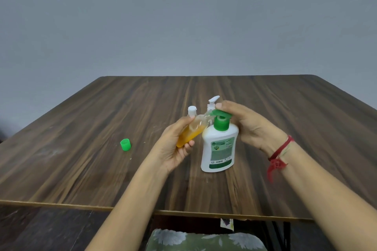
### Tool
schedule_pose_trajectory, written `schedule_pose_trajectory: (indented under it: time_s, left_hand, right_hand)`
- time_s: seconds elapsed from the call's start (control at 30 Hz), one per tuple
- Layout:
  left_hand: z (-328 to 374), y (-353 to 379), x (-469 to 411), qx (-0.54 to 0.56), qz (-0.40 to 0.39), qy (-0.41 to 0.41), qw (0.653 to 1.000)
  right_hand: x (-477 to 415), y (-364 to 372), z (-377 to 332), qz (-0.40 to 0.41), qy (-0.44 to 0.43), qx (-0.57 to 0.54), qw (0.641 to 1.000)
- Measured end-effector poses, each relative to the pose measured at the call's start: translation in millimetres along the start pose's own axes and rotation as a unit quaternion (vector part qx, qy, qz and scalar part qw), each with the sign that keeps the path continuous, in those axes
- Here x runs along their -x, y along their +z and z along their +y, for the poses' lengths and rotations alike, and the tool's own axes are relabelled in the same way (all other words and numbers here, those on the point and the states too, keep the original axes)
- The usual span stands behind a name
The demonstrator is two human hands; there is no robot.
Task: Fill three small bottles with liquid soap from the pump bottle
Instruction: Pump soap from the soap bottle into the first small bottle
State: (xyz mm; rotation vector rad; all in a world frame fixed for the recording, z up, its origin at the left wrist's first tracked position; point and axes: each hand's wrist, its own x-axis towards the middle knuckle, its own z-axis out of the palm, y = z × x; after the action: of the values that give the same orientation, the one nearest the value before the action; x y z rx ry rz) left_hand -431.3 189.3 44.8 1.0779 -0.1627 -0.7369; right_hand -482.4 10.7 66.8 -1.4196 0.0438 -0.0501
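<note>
- Fingers of my left hand (175,149) are wrapped round the small bottle (193,130), part full of orange soap. It's tipped, long axis running up and right, mouth just under the spout.
- Fingers of my right hand (251,126) are curled over the green head of the pump bottle (220,149). That's the nearer hand to press.
- Green cap (125,144) lies well left on the counter (81,159). Two white-capped bottles (192,111) stand behind, grey wall beyond.
</note>
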Motion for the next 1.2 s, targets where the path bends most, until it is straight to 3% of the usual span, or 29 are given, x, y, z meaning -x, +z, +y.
schedule_pose_trajectory:
  time_s: [0.2,0.63,0.8,1.2]
  left_hand:
    - [1.3,0.4,1.0,0.011,-0.002,0.001,1.0]
    - [-0.5,0.4,3.0,-0.004,0.007,0.005,1.0]
    - [1.8,2.7,2.6,0.004,0.0,0.002,1.0]
    - [-0.1,-1.3,1.1,-0.004,0.009,0.005,1.0]
  right_hand:
    - [-3.0,2.2,-9.1,0.013,-0.007,0.034,0.999]
    - [-0.1,2.8,3.6,0.028,-0.025,-0.006,0.999]
    - [-0.4,1.5,-6.4,0.017,-0.016,0.033,0.999]
    - [-0.8,0.4,0.5,0.011,0.002,0.01,1.0]
